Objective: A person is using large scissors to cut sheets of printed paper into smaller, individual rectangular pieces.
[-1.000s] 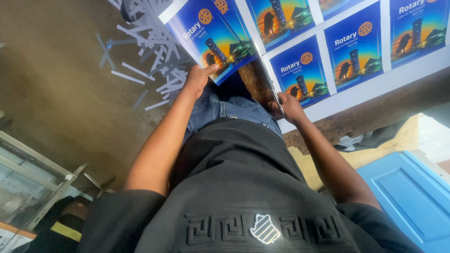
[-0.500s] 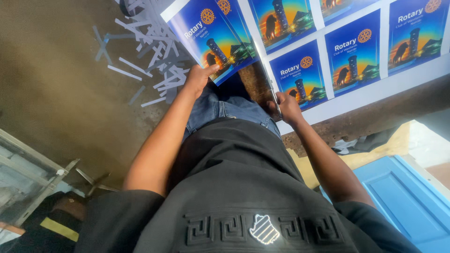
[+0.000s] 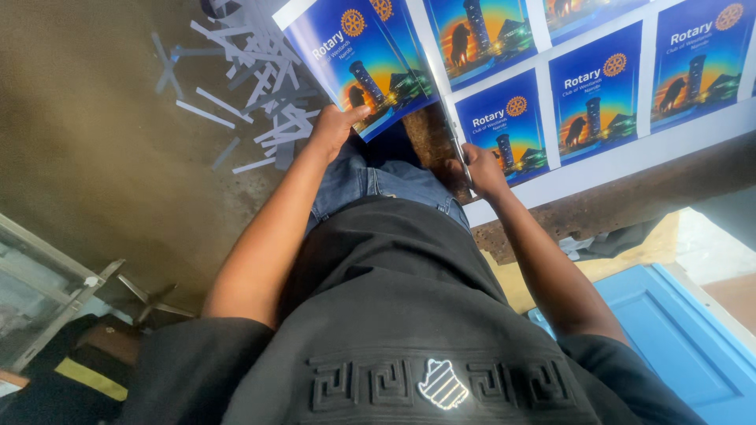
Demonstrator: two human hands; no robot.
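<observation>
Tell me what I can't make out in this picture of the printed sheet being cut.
Head view:
- Tool in the right hand: fingers cover it; only a thin edge shows.
- Printed sheet: cut off by top and right edges.
- Left hand fingertips: hidden under the loose blue print.

The printed sheet (image 3: pixel 622 86) runs off the top and right edges. The right hand (image 3: pixel 482 169) hides whatever thin tool it grips. Far left, the paper strips (image 3: pixel 252 86) blur together uncountably.
</observation>
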